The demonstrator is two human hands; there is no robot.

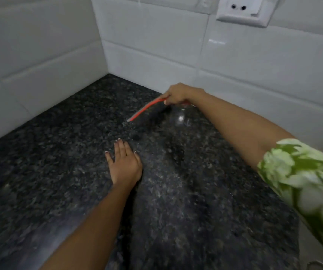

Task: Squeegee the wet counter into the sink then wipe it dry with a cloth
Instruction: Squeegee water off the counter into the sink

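The dark speckled granite counter [59,162] fills the lower view and looks wet and glossy. My right hand [178,94] reaches to the back near the wall and is shut on a red squeegee [145,111], whose blade slants down to the left onto the counter. My left hand [124,164] lies flat on the counter in the middle, fingers spread, holding nothing. A green-and-white patterned sleeve [303,176] covers my right upper arm. No cloth is in view.
White tiled walls [156,45] meet in a corner behind the counter. A white wall socket [242,10] sits at the upper right. A metal edge [318,265], possibly the sink, shows at the bottom right corner.
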